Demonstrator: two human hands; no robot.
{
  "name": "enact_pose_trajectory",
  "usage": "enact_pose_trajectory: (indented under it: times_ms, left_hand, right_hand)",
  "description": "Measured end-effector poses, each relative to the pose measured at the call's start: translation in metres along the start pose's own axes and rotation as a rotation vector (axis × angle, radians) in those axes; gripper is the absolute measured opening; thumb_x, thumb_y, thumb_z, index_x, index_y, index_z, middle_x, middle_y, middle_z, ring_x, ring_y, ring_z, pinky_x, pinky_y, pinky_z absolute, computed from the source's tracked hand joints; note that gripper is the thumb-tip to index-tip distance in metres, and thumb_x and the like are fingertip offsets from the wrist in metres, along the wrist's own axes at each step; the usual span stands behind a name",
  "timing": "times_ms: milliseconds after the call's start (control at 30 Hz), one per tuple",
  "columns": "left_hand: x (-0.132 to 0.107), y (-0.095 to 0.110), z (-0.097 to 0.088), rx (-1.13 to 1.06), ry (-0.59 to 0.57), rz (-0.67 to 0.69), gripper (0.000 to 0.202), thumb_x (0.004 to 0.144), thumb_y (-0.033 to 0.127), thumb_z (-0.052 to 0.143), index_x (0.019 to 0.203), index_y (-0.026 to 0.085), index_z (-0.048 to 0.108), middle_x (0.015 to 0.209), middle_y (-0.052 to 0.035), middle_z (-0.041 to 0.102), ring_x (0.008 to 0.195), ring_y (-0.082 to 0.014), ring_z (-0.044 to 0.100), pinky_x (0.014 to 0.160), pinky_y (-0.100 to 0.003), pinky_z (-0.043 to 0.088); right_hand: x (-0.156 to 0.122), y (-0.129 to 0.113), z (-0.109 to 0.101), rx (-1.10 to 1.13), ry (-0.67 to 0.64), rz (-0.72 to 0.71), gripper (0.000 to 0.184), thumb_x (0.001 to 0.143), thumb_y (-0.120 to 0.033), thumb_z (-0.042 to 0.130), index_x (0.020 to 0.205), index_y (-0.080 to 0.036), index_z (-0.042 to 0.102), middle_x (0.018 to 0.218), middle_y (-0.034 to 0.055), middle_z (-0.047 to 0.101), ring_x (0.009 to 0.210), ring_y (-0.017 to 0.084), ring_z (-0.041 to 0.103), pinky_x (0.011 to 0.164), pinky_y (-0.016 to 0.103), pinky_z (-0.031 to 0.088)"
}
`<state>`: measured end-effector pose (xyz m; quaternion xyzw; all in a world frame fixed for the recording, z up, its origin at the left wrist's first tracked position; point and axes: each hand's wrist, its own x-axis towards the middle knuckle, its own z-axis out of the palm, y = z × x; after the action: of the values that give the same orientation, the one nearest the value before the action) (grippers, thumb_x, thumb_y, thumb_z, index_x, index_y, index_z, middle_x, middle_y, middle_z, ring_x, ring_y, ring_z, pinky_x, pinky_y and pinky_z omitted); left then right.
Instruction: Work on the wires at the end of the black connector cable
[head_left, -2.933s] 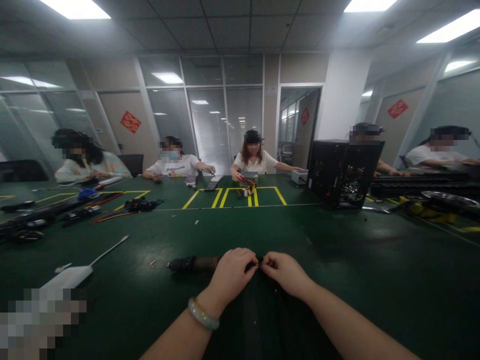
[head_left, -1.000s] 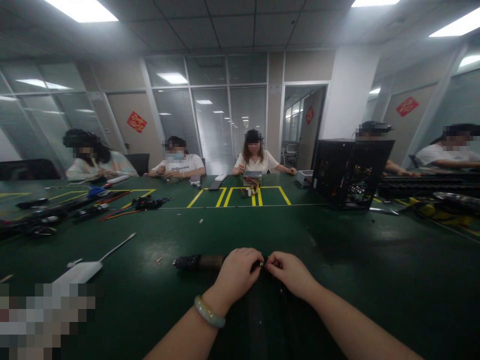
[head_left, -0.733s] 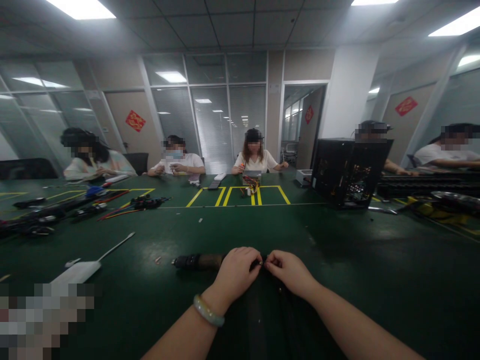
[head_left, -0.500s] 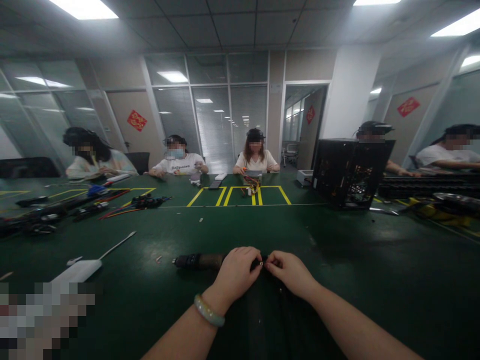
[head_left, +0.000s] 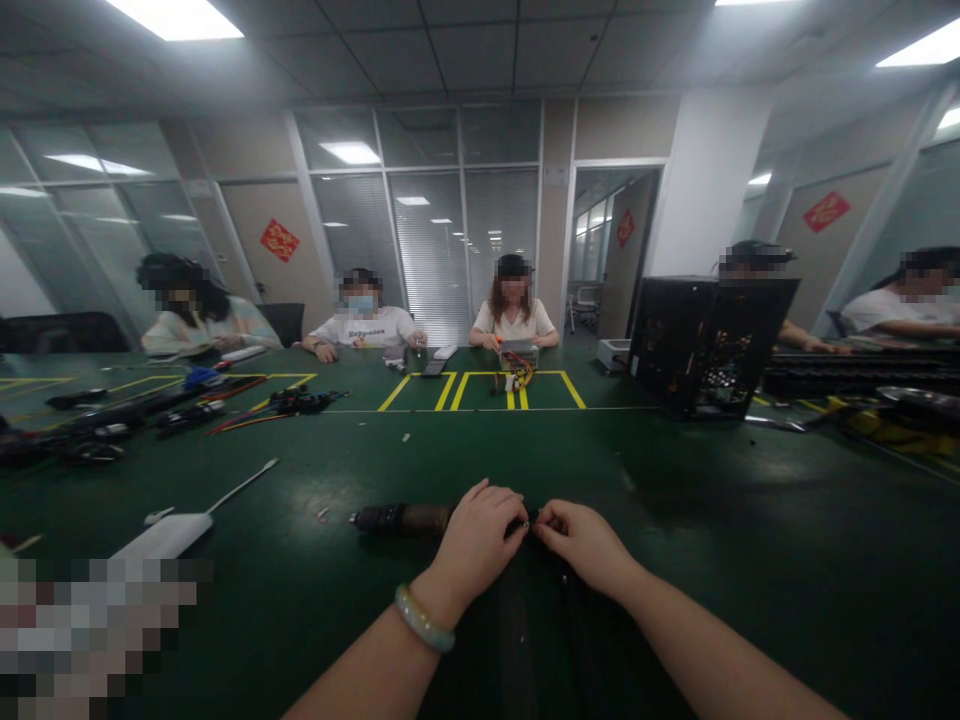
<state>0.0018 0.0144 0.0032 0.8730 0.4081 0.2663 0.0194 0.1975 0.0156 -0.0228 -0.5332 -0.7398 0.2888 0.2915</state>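
Observation:
A dark, slim electric screwdriver lies on the green table, its narrow metal tip pointing left. Over its rear end my left hand is closed, fingers curled down and thumb at the right; a pale green bangle circles that wrist. Just to the right, my right hand is pinched, its fingertips close against the left thumb. Between the fingertips shows a small dark piece with a bright spot, too small to name. The tool's tail is hidden under my left hand.
A white power strip with a cable lies at the left. Dark cables lie beyond it. A black computer case stands at the far right. Several people sit across the table, one handling a box with coloured wires.
The camera view has shifted slightly. Both hands stay together at the tool's rear end, with only slight finger movement.

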Motion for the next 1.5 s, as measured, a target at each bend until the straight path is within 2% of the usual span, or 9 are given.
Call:
enact_pose_trajectory:
  times_ms: [167, 367, 533, 700, 900, 1100, 1233, 1367, 1500]
  left_hand:
    - [0.000, 0.001, -0.001, 0.008, 0.026, 0.003, 0.013, 0.081, 0.019, 0.065, 0.092, 0.024, 0.061, 0.111, -0.0003, 0.063, 0.110, -0.0194, 0.054, 0.112, -0.045, 0.025]
    - [-0.001, 0.000, 0.000, 0.003, 0.018, 0.026, 0.011, 0.083, 0.016, 0.061, 0.090, 0.024, 0.062, 0.113, -0.0002, 0.063, 0.112, -0.0197, 0.054, 0.111, -0.046, 0.027]
    - [-0.001, -0.002, 0.001, 0.008, 0.038, 0.000, 0.012, 0.081, 0.019, 0.065, 0.092, 0.023, 0.061, 0.117, -0.0020, 0.062, 0.115, -0.0211, 0.052, 0.110, -0.047, 0.028]
    - [-0.001, -0.001, -0.001, 0.021, 0.007, 0.026, 0.012, 0.082, 0.016, 0.061, 0.090, 0.025, 0.061, 0.119, -0.0002, 0.061, 0.115, -0.0197, 0.052, 0.110, -0.045, 0.028]
    - [-0.001, -0.001, 0.001, 0.014, 0.027, 0.009, 0.012, 0.081, 0.018, 0.063, 0.091, 0.024, 0.061, 0.120, -0.0017, 0.060, 0.117, -0.0203, 0.051, 0.111, -0.045, 0.027]
    - [-0.001, -0.003, 0.002, 0.001, 0.014, 0.027, 0.017, 0.080, 0.017, 0.063, 0.096, 0.024, 0.061, 0.119, -0.0020, 0.060, 0.115, -0.0206, 0.052, 0.111, -0.046, 0.027]
    - [-0.002, -0.003, 0.000, -0.006, 0.003, -0.004, 0.011, 0.082, 0.021, 0.063, 0.093, 0.023, 0.060, 0.110, -0.0011, 0.063, 0.110, -0.0200, 0.055, 0.107, -0.045, 0.031]
    - [-0.001, -0.003, 0.000, -0.028, -0.038, -0.006, 0.011, 0.083, 0.019, 0.061, 0.093, 0.024, 0.062, 0.103, -0.0012, 0.065, 0.099, -0.0199, 0.059, 0.094, -0.037, 0.042]
    - [-0.002, -0.004, 0.001, -0.052, -0.036, -0.026, 0.009, 0.084, 0.025, 0.063, 0.093, 0.024, 0.063, 0.101, -0.0013, 0.066, 0.096, -0.0201, 0.060, 0.089, -0.035, 0.044]
  right_hand:
    - [-0.001, 0.000, -0.001, 0.012, -0.004, -0.012, 0.015, 0.086, -0.031, 0.056, 0.083, -0.020, 0.066, 0.076, -0.0011, 0.067, 0.068, 0.014, 0.059, 0.058, 0.022, 0.036]
    - [-0.001, -0.003, -0.002, 0.002, -0.007, -0.004, 0.014, 0.086, -0.031, 0.057, 0.083, -0.020, 0.065, 0.074, -0.0011, 0.066, 0.066, 0.014, 0.058, 0.058, 0.022, 0.036]
    - [-0.001, -0.007, -0.003, 0.000, -0.009, 0.009, 0.015, 0.085, -0.031, 0.057, 0.082, -0.020, 0.065, 0.074, -0.0011, 0.066, 0.067, 0.014, 0.059, 0.057, 0.022, 0.035]
    - [-0.001, -0.003, -0.002, 0.016, -0.003, -0.010, 0.014, 0.086, -0.031, 0.057, 0.082, -0.020, 0.065, 0.074, -0.0012, 0.066, 0.066, 0.014, 0.058, 0.057, 0.022, 0.035]
    - [0.001, 0.005, 0.002, 0.028, -0.001, -0.012, 0.014, 0.085, -0.031, 0.057, 0.082, -0.020, 0.065, 0.073, -0.0012, 0.065, 0.066, 0.014, 0.058, 0.056, 0.022, 0.035]
    - [0.000, 0.002, 0.000, 0.036, -0.011, -0.011, 0.015, 0.086, -0.031, 0.056, 0.082, -0.020, 0.065, 0.076, -0.0011, 0.066, 0.068, 0.014, 0.059, 0.058, 0.022, 0.035]
    - [-0.001, 0.000, -0.002, 0.032, -0.021, 0.006, 0.015, 0.086, -0.032, 0.056, 0.083, -0.021, 0.065, 0.076, -0.0008, 0.067, 0.068, 0.015, 0.059, 0.057, 0.023, 0.036]
    - [-0.001, -0.001, -0.002, 0.024, -0.014, -0.002, 0.015, 0.086, -0.032, 0.056, 0.083, -0.020, 0.065, 0.075, -0.0005, 0.067, 0.068, 0.015, 0.059, 0.058, 0.023, 0.035]
    - [0.000, -0.002, -0.002, 0.020, -0.010, -0.002, 0.015, 0.086, -0.031, 0.056, 0.084, -0.020, 0.065, 0.075, -0.0006, 0.066, 0.067, 0.014, 0.058, 0.058, 0.022, 0.035]
